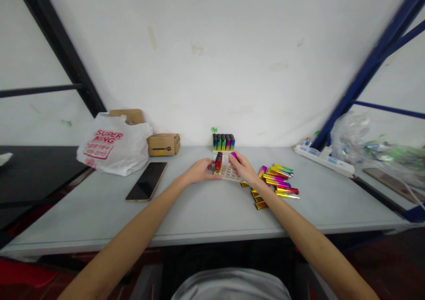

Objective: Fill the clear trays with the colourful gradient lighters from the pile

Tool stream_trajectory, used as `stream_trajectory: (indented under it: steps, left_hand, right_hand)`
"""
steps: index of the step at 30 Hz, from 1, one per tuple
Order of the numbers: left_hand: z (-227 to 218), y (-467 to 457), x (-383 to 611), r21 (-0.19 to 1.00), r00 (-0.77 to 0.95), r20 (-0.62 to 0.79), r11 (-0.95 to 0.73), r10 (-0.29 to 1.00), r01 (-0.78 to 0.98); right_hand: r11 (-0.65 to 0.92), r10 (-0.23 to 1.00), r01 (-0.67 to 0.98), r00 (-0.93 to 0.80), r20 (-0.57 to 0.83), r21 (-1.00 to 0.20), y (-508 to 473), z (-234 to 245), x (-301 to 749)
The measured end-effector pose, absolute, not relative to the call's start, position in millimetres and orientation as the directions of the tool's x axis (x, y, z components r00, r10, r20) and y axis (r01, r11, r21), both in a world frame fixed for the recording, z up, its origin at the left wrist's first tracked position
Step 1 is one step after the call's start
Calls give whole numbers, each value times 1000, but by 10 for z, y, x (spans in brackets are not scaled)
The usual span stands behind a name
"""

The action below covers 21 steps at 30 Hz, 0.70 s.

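Observation:
A pale tray [228, 172] with rows of small holes lies on the table in front of me. Along its left side stands a row of red and gold lighters [218, 162], upright with dark tops. My left hand [200, 172] grips the tray's left edge, thumb at the front and fingers beside that row. Over the tray's right part, my right hand [244, 168] pinches a purple lighter [234, 154], mostly hidden by the fingers. To the right, a pile of shiny loose lighters [279, 182] in gold, purple and red lies partly behind my right forearm.
A full block of multicoloured lighters [223, 142] stands against the wall. On the left are a phone [148, 181], a small cardboard box [164, 145] and a white plastic bag [114, 142]. A power strip [325, 160] and clear plastic bags [352, 134] lie at the right.

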<state>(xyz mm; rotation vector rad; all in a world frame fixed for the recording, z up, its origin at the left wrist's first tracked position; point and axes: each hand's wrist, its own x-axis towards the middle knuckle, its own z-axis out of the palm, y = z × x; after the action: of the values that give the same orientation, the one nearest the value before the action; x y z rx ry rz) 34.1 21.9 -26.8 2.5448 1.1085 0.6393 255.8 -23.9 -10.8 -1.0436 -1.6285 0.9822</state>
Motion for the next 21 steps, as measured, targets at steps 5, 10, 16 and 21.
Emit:
stream_trajectory:
  steps: [5,10,16,21]
  left_hand:
    - [-271,220,344,425,592,280,-651,755,629]
    - [-254,194,355,441,578,290,-642,763,627]
    - [-263,210,350,443,588,280,-646,759,622]
    - [-272,218,347,433,591,284,-651,755,624]
  right_hand:
    - [477,878,414,-253,405,-775,-311,-131,2515]
    - [432,902,475,-217,374,-767,-326,-155,2473]
    - [378,911,562,-82,405,-735,-296,-219,2468]
    - [377,910,573,-83,406,-728,-303,-227,2463]
